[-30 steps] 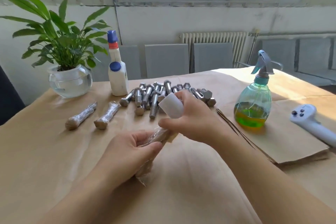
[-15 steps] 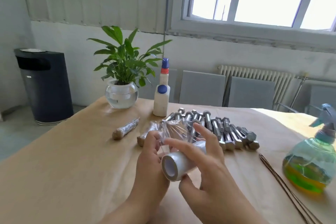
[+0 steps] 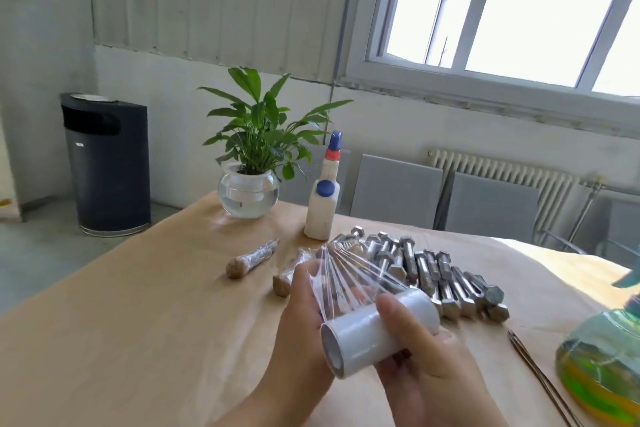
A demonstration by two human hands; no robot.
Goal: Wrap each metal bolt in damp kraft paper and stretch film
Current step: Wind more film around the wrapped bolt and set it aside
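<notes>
Bolts (image 3: 440, 274) are lying bare in a heap toward the far side of the table (image 3: 145, 315), just in front of the white bottle (image 3: 320, 208), so I am judging most of the job as still ahead.

In the head view, two wrapped bolts (image 3: 252, 258) are resting left of the heap, apparently finished. I am holding a third bundle (image 3: 323, 265) in my left hand (image 3: 304, 319), fingers curled round it, though the bolt inside is mostly hidden. My right hand (image 3: 415, 354) is gripping the stretch film roll (image 3: 377, 331), and the film (image 3: 349, 274) is fanning taut between roll and bundle.

For room, I am seeing open paper-covered surface to the left and toward the near edge. The spray bottle (image 3: 602, 357) is crowding the right edge, with the sheet stack (image 3: 540, 378) just beside it.
</notes>
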